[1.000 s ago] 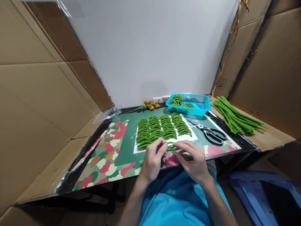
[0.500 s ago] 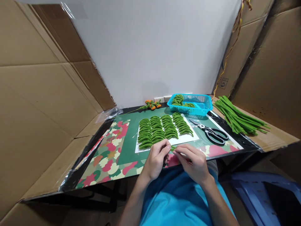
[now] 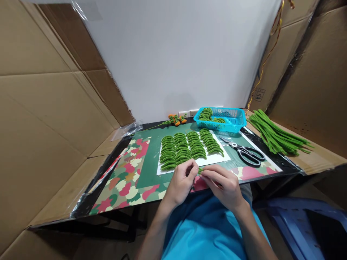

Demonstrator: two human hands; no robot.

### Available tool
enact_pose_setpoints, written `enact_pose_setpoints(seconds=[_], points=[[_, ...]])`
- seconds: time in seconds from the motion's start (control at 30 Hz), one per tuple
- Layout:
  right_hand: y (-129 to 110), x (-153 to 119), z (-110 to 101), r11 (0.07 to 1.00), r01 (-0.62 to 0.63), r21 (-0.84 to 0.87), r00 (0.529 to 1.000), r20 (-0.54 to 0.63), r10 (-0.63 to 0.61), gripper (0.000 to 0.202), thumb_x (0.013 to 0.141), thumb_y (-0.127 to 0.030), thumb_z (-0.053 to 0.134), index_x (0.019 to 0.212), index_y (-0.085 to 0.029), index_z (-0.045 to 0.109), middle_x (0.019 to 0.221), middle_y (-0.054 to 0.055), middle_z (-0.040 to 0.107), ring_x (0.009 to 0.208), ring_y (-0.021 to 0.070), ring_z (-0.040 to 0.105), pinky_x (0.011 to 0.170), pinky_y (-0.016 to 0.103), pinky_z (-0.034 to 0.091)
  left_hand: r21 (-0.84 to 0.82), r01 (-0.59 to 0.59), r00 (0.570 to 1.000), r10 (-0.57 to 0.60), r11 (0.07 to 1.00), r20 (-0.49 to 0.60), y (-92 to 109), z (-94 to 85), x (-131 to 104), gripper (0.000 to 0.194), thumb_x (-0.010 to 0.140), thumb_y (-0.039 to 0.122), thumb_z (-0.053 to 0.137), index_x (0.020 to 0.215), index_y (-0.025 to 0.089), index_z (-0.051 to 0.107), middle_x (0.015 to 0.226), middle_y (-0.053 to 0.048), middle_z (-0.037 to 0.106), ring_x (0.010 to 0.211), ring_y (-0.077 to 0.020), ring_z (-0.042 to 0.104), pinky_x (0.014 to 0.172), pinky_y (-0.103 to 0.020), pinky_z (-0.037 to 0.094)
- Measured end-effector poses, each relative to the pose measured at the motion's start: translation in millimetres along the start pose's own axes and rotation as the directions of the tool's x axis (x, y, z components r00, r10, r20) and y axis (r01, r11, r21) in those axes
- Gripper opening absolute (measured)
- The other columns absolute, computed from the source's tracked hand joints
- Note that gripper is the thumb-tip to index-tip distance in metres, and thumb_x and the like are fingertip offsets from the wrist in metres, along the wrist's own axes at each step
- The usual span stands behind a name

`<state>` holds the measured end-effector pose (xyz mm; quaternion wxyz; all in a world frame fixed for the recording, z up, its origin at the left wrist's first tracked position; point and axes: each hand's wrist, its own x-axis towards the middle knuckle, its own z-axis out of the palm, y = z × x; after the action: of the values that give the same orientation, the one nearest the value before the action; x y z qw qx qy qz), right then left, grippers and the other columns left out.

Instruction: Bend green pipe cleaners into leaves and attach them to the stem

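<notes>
far to the left of both hands, the table's work mat (image 3: 153,144) shows a camouflage-like print of pink, green, cream and brown around a plain green middle. beyond the left hand, and a little to its left, lies a stem of small orange flowers (image 3: 177,120), its long green stalk pointing left. just in front of the left hand is a white sheet (image 3: 225,156) bearing four columns of curved, fuzzy green pieces (image 3: 182,148), closely stacked.

the left hand (image 3: 180,182) is nearly closed, fingers curled and thumb drawn in, pinching one end of a short green strip (image 3: 200,170). the strip sits between the two hands, above the near edge of the mat, mostly hidden by the fingers. the right hand (image 3: 223,184) is partly closed, thumb and forefinger brought together on the strip's other end, its remaining fingers loosely bent.

beyond the right hand stands a bright blue openwork basket (image 3: 235,126) with more curved green pieces, mostly in its left part. nearer, ahead and to the right of the right hand, lie scissors (image 3: 241,150) with black handles, blades slightly apart and pointing away to the left. farther right rests a loose bundle of long, fuzzy green stems (image 3: 278,133).
</notes>
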<state>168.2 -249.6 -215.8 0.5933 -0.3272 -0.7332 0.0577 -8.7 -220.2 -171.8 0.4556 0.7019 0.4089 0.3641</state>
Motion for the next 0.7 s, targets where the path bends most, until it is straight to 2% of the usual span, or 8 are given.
enact_pose_setpoints(seconds=[0.27,0.53,0.7], points=[[0.6,-2.4,4.0,0.998,0.008,-0.069,0.999,-0.052,-0.011,0.023,0.099,-0.007,0.065,0.111,-0.023,0.077,0.1,0.008,0.081,0.088,0.0203,0.079,0.079,0.031,0.067,0.001,0.017,1.0,-0.017,1.0,-0.012,-1.6,0.4,0.4,0.037,0.106,0.049,0.054,0.082,0.02,0.054,0.062,0.006,0.046,0.055,-0.0106,0.042,0.053,-0.023,0.032],[-0.5,-2.3,1.1,0.998,0.037,-0.044,0.998,-0.049,-0.039,0.025,0.098,-0.007,0.066,0.111,-0.023,0.079,0.094,0.007,0.082,0.081,0.0189,0.079,0.073,0.028,0.067,0.03,0.004,1.0,-0.003,1.0,-0.017,0.1,0.9,-0.7,0.037,0.106,0.048,0.054,0.082,0.02,0.054,0.061,0.006,0.046,0.055,-0.0109,0.043,0.056,-0.023,0.035],[0.0,-4.6,4.1,0.998,0.05,-0.036,0.996,-0.07,-0.052,0.025,0.098,-0.006,0.067,0.114,-0.023,0.076,0.097,0.007,0.082,0.084,0.0192,0.08,0.076,0.03,0.067,-0.025,0.004,1.0,-0.005,1.0,-0.016,-0.9,0.5,0.0,0.038,0.105,0.049,0.055,0.082,0.02,0.053,0.062,0.007,0.046,0.055,-0.0098,0.042,0.055,-0.022,0.034]])
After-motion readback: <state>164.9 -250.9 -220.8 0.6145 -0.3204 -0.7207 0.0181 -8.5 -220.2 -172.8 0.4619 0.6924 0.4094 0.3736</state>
